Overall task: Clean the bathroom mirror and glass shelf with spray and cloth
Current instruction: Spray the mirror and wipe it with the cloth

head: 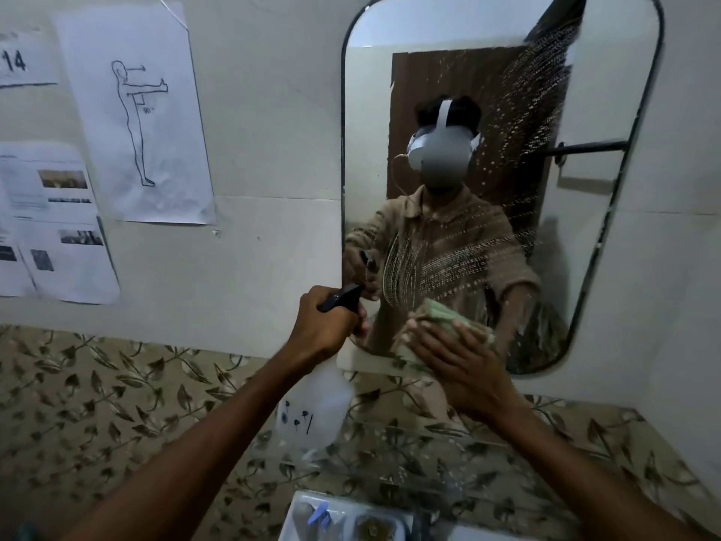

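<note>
Glass is already beaded with spray across the right and middle of the mirror (503, 181), so the step in hand looks like wiping. The right hand (456, 365) presses a folded green cloth (448, 318) flat against the lower part of the mirror, fingers spread straight over it. The left hand (324, 326) has its grip curled round the black trigger head of the spray bottle (316, 404), held just left of the mirror's lower edge.

To wipe well I would keep the cloth flat and work upward in overlapping passes through the droplets — before they run — and hold the nozzle off the glass meanwhile.

Hard to make out: the bottle's pale body is blurred, and its liquid level cannot be read. No glass shelf can be identified with certainty; clear streaks low in the view may be it. A tray (343, 517) is cut off at the bottom edge.
</note>
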